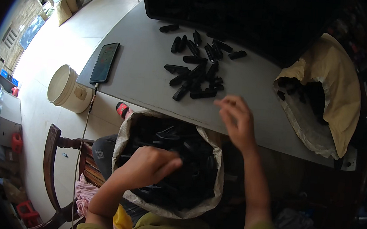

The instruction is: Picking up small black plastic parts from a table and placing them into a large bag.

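Over the open sack (125, 131) in my lap, my left hand (150, 166) reaches down among the black plastic pieces (188, 158) that fill it. The fingers are curled and pressed together, the tips buried in the dark heap; I cannot tell whether they have hold of a piece. My right hand (235, 119) hangs above the near edge of the grey worktop (143, 76), between the sack and a loose pile of the same black pieces (195, 74) spread on the worktop. Its fingers are spread and slightly bent, blurred, and they hold nothing.

The pile lies near the middle of the worktop, some pieces stacked on each other, others scattered toward the far side. Left of it a phone (104, 62) lies flat near the worktop's left edge, with a cable (85, 127) running down from it toward the floor. At the right end of the worktop a second sack (330, 79), yellowish outside and whitish inside, lies on its side with its mouth open and a few dark pieces showing inside. A white bucket (65, 89) stands on the pale floor to the left of the worktop, and part of a wooden chair (51, 155) shows beside my left arm.
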Demonstrator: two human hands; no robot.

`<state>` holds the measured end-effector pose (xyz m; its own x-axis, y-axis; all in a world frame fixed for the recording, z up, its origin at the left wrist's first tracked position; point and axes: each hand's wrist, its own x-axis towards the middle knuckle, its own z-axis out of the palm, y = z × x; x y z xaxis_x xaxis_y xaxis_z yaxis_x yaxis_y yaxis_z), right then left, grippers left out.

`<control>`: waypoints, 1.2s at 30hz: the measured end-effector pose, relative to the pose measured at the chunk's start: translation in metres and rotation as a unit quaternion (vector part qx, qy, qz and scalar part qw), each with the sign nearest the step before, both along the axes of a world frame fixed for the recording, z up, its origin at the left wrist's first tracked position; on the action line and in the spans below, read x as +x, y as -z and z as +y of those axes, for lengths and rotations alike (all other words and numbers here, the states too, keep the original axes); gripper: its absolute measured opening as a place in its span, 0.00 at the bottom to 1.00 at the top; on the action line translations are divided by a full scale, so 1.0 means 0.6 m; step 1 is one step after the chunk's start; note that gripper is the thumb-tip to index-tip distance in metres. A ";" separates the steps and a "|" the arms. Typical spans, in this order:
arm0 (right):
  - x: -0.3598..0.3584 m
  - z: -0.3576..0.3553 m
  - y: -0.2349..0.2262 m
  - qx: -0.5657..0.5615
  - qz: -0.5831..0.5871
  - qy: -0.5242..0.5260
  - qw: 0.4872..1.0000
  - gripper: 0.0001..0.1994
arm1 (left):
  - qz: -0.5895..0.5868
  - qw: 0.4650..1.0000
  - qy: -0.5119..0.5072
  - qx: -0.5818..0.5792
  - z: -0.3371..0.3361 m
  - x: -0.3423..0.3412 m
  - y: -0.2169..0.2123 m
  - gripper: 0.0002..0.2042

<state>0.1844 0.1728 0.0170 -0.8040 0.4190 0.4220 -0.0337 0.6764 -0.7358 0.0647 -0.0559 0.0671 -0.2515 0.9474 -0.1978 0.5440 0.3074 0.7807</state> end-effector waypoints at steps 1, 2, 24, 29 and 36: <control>-0.014 0.026 0.018 0.054 0.001 0.050 0.997 0.13 | 0.058 0.992 0.074 0.080 -0.001 -0.004 -0.005 0.10; -0.028 0.039 0.026 0.054 0.002 0.050 0.997 0.13 | 0.114 0.970 0.144 0.158 -0.002 -0.006 -0.007 0.08; 0.008 -0.002 0.017 -0.536 0.099 0.015 0.838 0.19 | -0.550 0.813 -0.161 0.106 0.141 -0.070 0.088 0.10; -0.005 -0.064 -0.004 -0.530 0.096 -0.023 0.842 0.21 | -0.506 0.836 -0.185 0.103 0.144 -0.025 0.071 0.12; -0.023 -0.086 -0.004 0.099 0.189 0.079 0.974 0.17 | -0.416 0.872 -0.252 0.053 0.151 -0.005 0.057 0.17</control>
